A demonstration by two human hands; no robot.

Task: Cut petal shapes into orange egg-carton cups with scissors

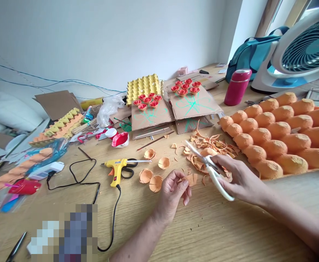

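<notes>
Between its thumb and fingers, my left hand (176, 191) pinches a small orange piece of egg carton (193, 179). Just to the right, my right hand (239, 176) grips white-handled scissors (216, 180), blades pointing up and left, apart from the piece. Several cut orange carton cups (156, 183) lie left of my left hand. Behind the scissors is a heap of orange carton scraps (200, 153). A yellow glue gun (118, 169) rests farther left, next to black-handled scissors (129, 169).
At right stands a large orange egg tray (282, 138), with a pink bottle (238, 87) and a fan (298, 54) behind. Cardboard sheets (194, 102) bearing red carton flowers (185, 86) are at the back. A black cord (113, 222) crosses the left side. A yellow egg tray (143, 87) leans behind.
</notes>
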